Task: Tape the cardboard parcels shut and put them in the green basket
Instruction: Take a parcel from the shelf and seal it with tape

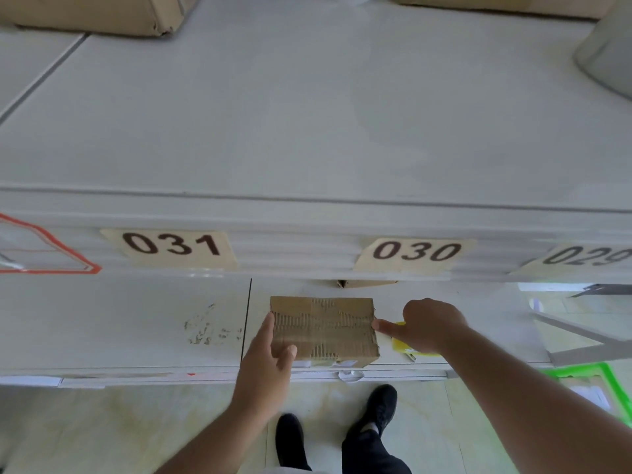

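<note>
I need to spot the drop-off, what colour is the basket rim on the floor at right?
Bright green: the basket rim shows at the lower right of the head view, the only view.

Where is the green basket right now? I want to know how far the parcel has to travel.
In the head view the green basket sits on the floor at lower right, beyond the right forearm and right of the cardboard parcel.

Two bare forearms, no sleeves showing, ending in a left hand [265, 364] and a right hand [427, 325] without gloves or rings — below them, dark trousers [372, 453] and plain black shoes [381, 407].
</note>
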A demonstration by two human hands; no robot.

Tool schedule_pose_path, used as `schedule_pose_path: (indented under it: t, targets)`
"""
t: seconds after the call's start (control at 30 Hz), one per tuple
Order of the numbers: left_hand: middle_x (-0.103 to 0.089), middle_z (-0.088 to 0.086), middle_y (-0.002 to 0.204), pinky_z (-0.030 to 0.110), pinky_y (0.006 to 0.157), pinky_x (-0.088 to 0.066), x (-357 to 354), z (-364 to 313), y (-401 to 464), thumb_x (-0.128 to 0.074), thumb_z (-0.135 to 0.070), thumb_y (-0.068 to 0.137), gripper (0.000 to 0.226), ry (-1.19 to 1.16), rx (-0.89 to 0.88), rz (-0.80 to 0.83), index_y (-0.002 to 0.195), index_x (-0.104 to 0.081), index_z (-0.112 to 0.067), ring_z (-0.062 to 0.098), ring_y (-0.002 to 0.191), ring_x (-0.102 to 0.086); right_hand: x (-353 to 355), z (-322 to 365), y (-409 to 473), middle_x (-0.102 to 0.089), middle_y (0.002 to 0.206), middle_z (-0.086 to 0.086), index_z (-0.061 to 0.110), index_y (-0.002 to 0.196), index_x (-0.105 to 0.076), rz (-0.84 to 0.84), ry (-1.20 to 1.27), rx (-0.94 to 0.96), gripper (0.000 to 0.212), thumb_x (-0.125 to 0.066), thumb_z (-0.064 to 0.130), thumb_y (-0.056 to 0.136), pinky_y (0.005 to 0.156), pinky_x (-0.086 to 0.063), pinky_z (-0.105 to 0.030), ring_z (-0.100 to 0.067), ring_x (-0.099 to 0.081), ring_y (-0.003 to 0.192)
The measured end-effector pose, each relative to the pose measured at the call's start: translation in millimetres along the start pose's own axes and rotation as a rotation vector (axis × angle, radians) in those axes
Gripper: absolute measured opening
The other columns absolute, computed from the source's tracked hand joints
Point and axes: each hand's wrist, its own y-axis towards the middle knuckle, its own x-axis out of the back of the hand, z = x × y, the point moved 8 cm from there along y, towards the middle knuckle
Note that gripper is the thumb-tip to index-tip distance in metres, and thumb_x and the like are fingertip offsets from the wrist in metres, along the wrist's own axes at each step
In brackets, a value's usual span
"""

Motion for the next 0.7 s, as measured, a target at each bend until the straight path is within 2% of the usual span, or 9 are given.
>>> schedule_pose_path:
  t: [0.1,0.23,0.3,0.37,0.4,0.47,0.5,0.57,0.7]
  targets:
    - [-0.041,-0.011,0.157,0.029,0.103,-0.049,3,14,6,-0.060,-0.040,0.101,0.078,-0.044,0.014,0.038,0.163,-0.014,-0.037,0.006,0.122,-0.060,0,1,1,-0.066,0.072,0.006,0.020,0.070,-0.065,0.006,-0.011,0.011,0.088,-0.026,0.098,0.080,0.060,-0.040,-0.029,-0.011,-0.062,0.068]
    - [-0.049,-0.011,0.147,0.041,0.098,-0.056,0,25,10,-0.053,-0.052,0.101,0.076,-0.036,0.038,0.127,0.162,-0.009,-0.045,0.016,0.122,-0.061,-6,-1,2,-0.066,0.073,0.005,0.020,0.070,-0.062,0.014,0.012,0.000,0.088,-0.026,0.099,0.078,0.065,-0.045,-0.031,-0.013,-0.062,0.070]
    - [-0.053,-0.013,0.146,0.038,0.104,-0.051,-1,24,10,-0.047,-0.063,0.098,0.070,0.002,0.000,0.192,0.159,-0.016,-0.049,0.014,0.126,-0.060,-6,-2,1,-0.066,0.071,0.005,0.019,0.069,-0.060,0.008,0.036,-0.006,0.088,-0.025,0.100,0.077,0.065,-0.045,-0.030,-0.013,-0.062,0.070]
    - [-0.050,-0.005,0.153,0.041,0.113,-0.045,5,23,11,-0.036,-0.081,0.089,0.078,0.155,-0.052,0.139,0.156,-0.026,-0.041,0.017,0.137,-0.051,-6,-2,1,-0.066,0.070,0.005,0.019,0.067,-0.059,0.012,0.054,-0.008,0.089,-0.025,0.101,0.076,0.064,-0.045,-0.031,-0.013,-0.063,0.070]
    - [-0.036,0.003,0.164,0.044,0.120,-0.038,9,17,11,-0.033,-0.079,0.091,0.084,0.328,-0.128,0.038,0.159,-0.023,-0.031,0.023,0.148,-0.039,-7,-2,1,-0.066,0.070,0.005,0.020,0.067,-0.059,0.016,0.058,-0.009,0.089,-0.024,0.101,0.075,0.064,-0.045,-0.031,-0.014,-0.063,0.070]
    - [-0.012,0.005,0.170,0.038,0.128,-0.021,-1,-19,-1,-0.040,-0.054,0.104,0.074,0.642,-0.433,-0.124,0.164,-0.017,-0.017,0.024,0.158,-0.015,-9,-3,1,-0.066,0.070,0.005,0.020,0.067,-0.058,0.025,0.065,-0.011,0.088,-0.025,0.101,0.076,0.065,-0.045,-0.030,-0.014,-0.064,0.070]
    - [-0.016,0.005,0.169,0.036,0.128,-0.020,-16,-34,-8,-0.043,-0.048,0.103,0.070,0.722,-0.569,-0.113,0.162,-0.025,-0.015,0.022,0.157,-0.019,-10,-3,1,-0.066,0.070,0.005,0.020,0.066,-0.058,0.029,0.071,-0.013,0.087,-0.025,0.101,0.076,0.065,-0.045,-0.030,-0.014,-0.064,0.070]
    - [-0.032,0.008,0.164,0.041,0.124,-0.020,-47,-52,-15,-0.042,-0.055,0.095,0.074,0.817,-0.699,-0.023,0.154,-0.044,-0.011,0.024,0.150,-0.036,-10,-4,1,-0.065,0.070,0.005,0.020,0.067,-0.058,0.032,0.074,-0.018,0.087,-0.026,0.100,0.076,0.065,-0.045,-0.031,-0.014,-0.063,0.070]
    - [-0.035,0.014,0.164,0.048,0.118,-0.019,-85,-56,-6,-0.070,-0.053,0.080,0.091,0.907,-0.695,0.094,0.154,-0.043,-0.007,0.032,0.150,-0.036,-9,-2,1,-0.065,0.075,0.006,0.020,0.072,-0.061,0.036,0.057,-0.018,0.084,-0.030,0.097,0.080,0.066,-0.046,-0.030,-0.014,-0.062,0.074]
